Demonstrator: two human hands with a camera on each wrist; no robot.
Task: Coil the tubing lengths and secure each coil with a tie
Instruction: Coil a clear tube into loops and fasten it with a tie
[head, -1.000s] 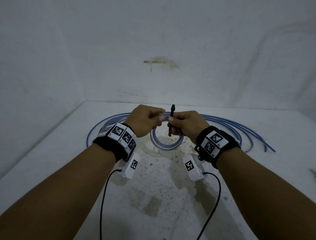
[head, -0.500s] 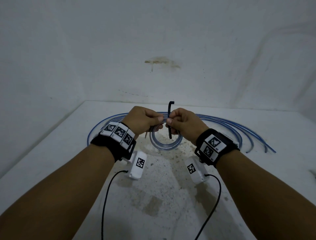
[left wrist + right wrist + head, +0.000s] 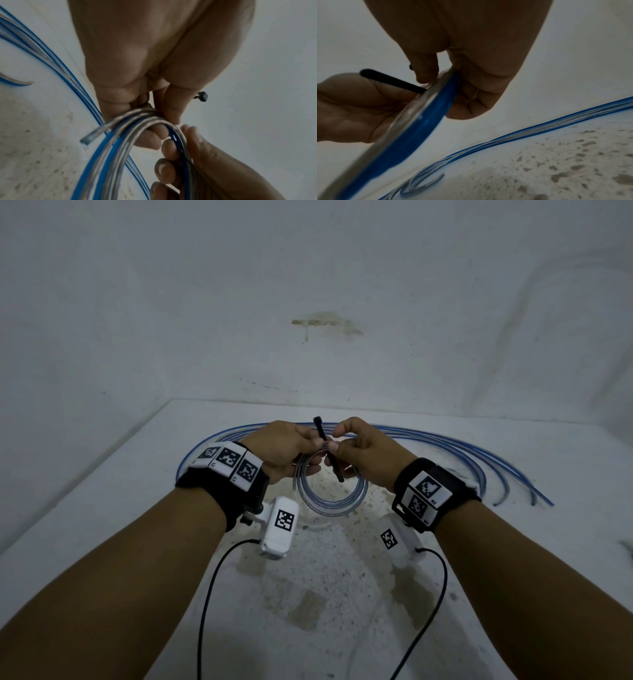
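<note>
Left hand (image 3: 284, 446) is pinching the top of the coil (image 3: 332, 494), which hangs just above the counter (image 3: 102, 508) mid-way between its side edges. I'd keep that pinch tight so the loops don't spring apart while the tie (image 3: 329, 448) goes round. Right hand (image 3: 366, 453) grips the coil and the tie next to it, its thumb lifted. The tie leans over now where it stood straight half a second ago. Loose tubing (image 3: 479, 460) arcs along the far edge.
</note>
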